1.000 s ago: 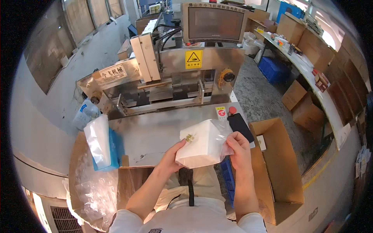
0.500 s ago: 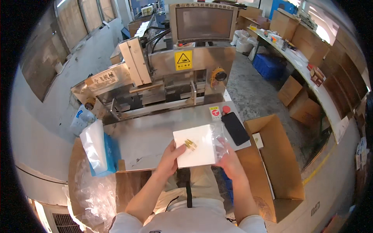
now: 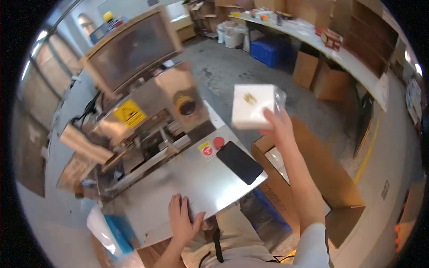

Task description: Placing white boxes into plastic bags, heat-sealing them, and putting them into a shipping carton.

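A flat white square box (image 3: 251, 117) with a gold mark on top is gripped at its near right edge by my right hand (image 3: 281, 130). Clear plastic (image 3: 280, 97) sticks out along the box's right side. The box is held in the air beyond the cardboard carton (image 3: 344, 210), with my right arm stretched out over that carton. My left hand (image 3: 182, 219) lies with fingers spread on the metal worktop (image 3: 178, 178) near its front edge, holding nothing. A black phone (image 3: 240, 162) rests on the worktop's right end, between my two hands.
Behind the worktop stands a machine with a yellow warning sign (image 3: 130, 113), a red button (image 3: 218, 142) and a screen (image 3: 134, 51). A blue-and-white plastic pack (image 3: 109, 232) sits at the left. A long bench (image 3: 308, 38) and a blue crate (image 3: 267, 50) are at the far right.
The view has turned to the right. My left hand has let go of the box and come down onto the worktop. My right hand has carried the box out to the right.
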Available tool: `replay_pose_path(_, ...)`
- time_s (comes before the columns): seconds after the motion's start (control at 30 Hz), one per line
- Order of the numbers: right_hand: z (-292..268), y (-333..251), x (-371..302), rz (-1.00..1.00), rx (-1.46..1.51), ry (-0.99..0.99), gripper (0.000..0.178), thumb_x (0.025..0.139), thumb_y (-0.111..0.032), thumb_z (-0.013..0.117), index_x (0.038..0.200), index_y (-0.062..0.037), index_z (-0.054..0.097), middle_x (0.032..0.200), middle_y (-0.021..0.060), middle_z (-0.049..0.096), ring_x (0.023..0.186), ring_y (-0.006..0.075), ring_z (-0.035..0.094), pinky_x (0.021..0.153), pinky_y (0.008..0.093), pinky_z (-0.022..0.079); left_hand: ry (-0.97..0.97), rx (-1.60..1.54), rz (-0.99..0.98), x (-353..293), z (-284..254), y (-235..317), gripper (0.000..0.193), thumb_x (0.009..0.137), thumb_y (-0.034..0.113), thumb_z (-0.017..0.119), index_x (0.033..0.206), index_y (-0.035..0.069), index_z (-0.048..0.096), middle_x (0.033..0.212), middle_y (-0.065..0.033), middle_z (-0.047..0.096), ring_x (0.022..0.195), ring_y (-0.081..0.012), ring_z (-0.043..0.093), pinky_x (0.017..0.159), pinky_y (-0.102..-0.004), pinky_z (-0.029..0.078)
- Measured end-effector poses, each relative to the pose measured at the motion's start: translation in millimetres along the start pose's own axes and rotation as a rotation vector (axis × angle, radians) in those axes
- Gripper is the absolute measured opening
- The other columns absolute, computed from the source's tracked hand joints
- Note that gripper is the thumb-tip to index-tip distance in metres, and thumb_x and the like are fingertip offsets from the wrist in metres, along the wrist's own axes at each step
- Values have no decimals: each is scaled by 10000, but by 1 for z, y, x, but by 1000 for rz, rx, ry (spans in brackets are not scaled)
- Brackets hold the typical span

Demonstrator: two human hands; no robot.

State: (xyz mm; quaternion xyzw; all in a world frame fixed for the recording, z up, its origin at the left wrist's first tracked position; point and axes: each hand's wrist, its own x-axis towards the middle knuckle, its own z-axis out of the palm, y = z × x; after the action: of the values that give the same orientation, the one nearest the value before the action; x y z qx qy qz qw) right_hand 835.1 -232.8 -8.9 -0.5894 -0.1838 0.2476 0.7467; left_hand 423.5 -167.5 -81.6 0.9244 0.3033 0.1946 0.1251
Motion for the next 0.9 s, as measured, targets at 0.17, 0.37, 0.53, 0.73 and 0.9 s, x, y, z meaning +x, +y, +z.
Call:
replay_pose_path(0.17,50,54,150,118,179,-21,657,876,-426,727,1336,-26,482,1210,171,598,1039,289,648,721,432,611,-47,91,-41,7,7,8,743,781,376,752,1307,-78,490,1397,-329,417,1273,-534,406,1067,-620,316)
replay_pose_path(0.37,175,66,252,49,139,-91,798,807,-433,781,1359,7,408,1201,189,609,974,313,677,666,418,623,-146,119,-110,12,9,5,790,805,396,692,1385,-68,423,1464,-338,345,1331,-531,350,1110,-596,273)
replay_pose_path(0.53,230,118,290,162,-311,-352,833,762,-560,709,1253,104,600,1280,275,624,1109,405,652,961,433,520,-118,154,-111,20,7,4,801,788,433,705,1365,-60,449,1439,-331,378,1309,-526,380,1088,-607,300)
replay_pose_path(0.73,270,148,287,2,-813,-829,1024,803,-803,531,1287,96,599,1341,273,593,1230,357,597,1012,412,472,-130,201,-192,18,-3,7,803,732,452,783,1302,-39,500,1397,-325,411,1262,-529,419,1049,-616,349)
replay_pose_path(0.9,180,147,274,-202,-671,-570,450,942,-398,585,1122,2,687,1035,146,709,874,226,613,795,418,511,-50,15,-201,23,-12,4,654,782,436,773,1240,9,582,1325,-263,490,1237,-463,461,1027,-575,393)
